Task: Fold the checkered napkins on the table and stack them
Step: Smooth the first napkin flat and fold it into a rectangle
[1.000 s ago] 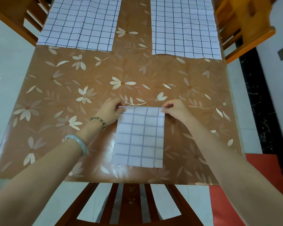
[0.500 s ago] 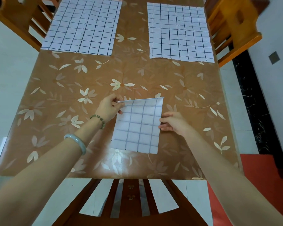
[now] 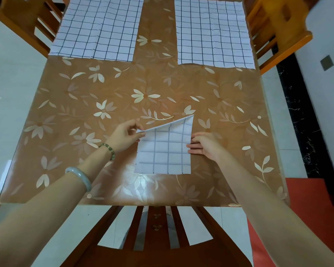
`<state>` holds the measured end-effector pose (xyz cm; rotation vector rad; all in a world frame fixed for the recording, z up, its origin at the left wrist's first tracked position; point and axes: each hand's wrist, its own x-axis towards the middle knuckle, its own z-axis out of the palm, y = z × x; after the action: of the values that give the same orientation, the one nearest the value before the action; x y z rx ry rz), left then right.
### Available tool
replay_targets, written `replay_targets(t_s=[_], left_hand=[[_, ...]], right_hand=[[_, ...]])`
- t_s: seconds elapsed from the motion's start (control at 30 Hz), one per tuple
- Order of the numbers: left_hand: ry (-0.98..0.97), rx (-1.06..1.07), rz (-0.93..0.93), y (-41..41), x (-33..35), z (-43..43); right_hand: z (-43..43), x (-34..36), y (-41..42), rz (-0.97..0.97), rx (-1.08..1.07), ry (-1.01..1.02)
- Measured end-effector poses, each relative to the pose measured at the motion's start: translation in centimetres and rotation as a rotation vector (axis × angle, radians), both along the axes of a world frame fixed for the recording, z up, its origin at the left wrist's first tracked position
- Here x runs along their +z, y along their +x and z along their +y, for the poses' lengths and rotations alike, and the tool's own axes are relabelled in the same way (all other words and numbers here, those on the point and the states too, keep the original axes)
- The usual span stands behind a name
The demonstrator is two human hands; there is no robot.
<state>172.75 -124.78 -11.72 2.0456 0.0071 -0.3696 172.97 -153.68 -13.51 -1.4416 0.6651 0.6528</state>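
A folded white checkered napkin (image 3: 166,151) lies near the front edge of the table (image 3: 85,97), which has a brown floral cover. My left hand (image 3: 124,134) pinches the napkin's far left corner and holds it lifted and pulled toward me, so the far edge slants. At the napkin's right edge rests my right hand (image 3: 205,146), its fingers flat and spread. Two unfolded checkered napkins lie flat at the far end, one at the left (image 3: 98,27) and one at the right (image 3: 213,31).
A wooden chair back (image 3: 154,237) stands just below the table's front edge. Other wooden chairs flank the far corners, left (image 3: 27,22) and right (image 3: 278,26). White floor tiles lie at the left and a red mat (image 3: 316,218) at the right.
My left hand has raised the napkin's far left corner and drawn it back toward me. My right hand slid down from the far right corner to the right edge.
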Motion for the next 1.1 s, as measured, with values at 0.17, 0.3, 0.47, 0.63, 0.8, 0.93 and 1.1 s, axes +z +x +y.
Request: replay_targets(t_s=[0.17,0.3,0.47,0.63,0.8,0.93,1.1], left_hand=[[0.037,-0.047,0.001,-1.4,-0.4,0.8],[0.014,-0.062,0.009,-1.4,-0.3,0.6],[0.063,-0.101,0.010,-1.4,-0.9,0.8],[0.116,-0.116,0.037,-2.1,-1.4,1.0],[0.112,-0.087,0.077,-3.1,-1.9,0.8],[0.091,-0.086,0.086,-4.2,-1.9,0.2],[0.140,-0.124,0.066,-5.6,-2.7,0.2]], right_hand=[[0.1,-0.1,-0.1,-0.121,0.020,-0.006],[0.4,-0.1,0.2,-0.102,-0.009,-0.061],[0.5,0.3,0.1,-0.140,-0.097,-0.062],[0.4,1.9,-0.8,0.009,-0.026,-0.134],[-0.1,2.4,-2.3,0.134,0.103,-0.002],[-0.1,1.3,-3.1,0.118,0.060,-0.063],[-0.4,0.4,-4.2,0.081,0.129,-0.209]])
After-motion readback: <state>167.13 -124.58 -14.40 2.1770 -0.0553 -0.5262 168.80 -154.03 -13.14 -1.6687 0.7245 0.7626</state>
